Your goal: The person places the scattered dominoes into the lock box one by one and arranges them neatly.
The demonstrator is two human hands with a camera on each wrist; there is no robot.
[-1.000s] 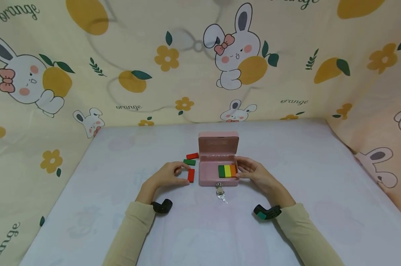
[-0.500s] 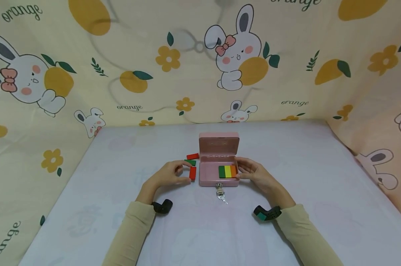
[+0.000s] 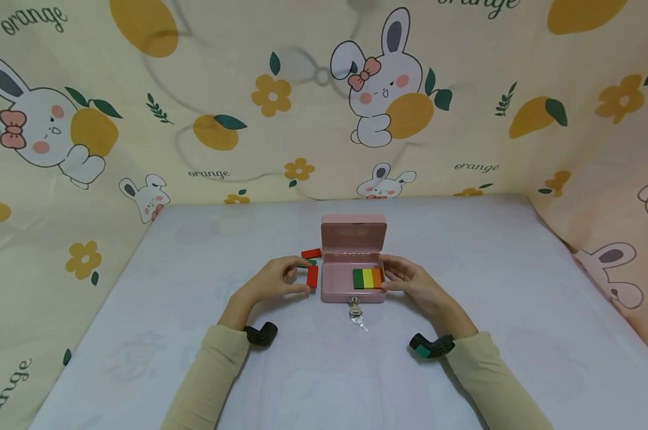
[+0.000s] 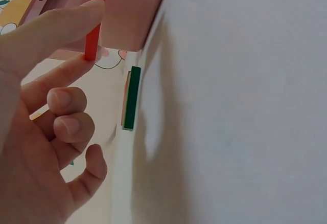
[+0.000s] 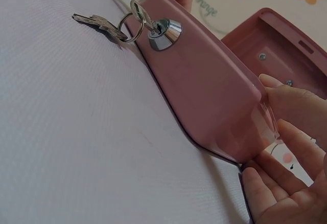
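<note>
Thumb and index fingertip of my left hand [image 3: 270,279] pinch a flat red block [image 4: 94,42] by its two ends, just left of the pink cash box [image 3: 335,285]. In the left wrist view the block is raised off the table and its other fingers curl free. The box's lid [image 3: 353,232] stands open. Inside, green [image 3: 358,279], yellow [image 3: 368,279] and orange [image 3: 377,278] blocks lie side by side against the right wall. My right hand [image 3: 417,284] grips that wall, thumb at the rim, fingers along the outside in the right wrist view.
A green block [image 4: 132,98] and another red block [image 3: 310,253] lie on the white table left of the box. Keys [image 5: 99,24] on a ring hang from the lock [image 5: 165,34] at the box's front. A bunny-print cloth [image 3: 302,119] rises behind.
My left hand has lifted the pinched red block a little and carried it slightly right, toward the box. My right hand stays at the box's right wall.
</note>
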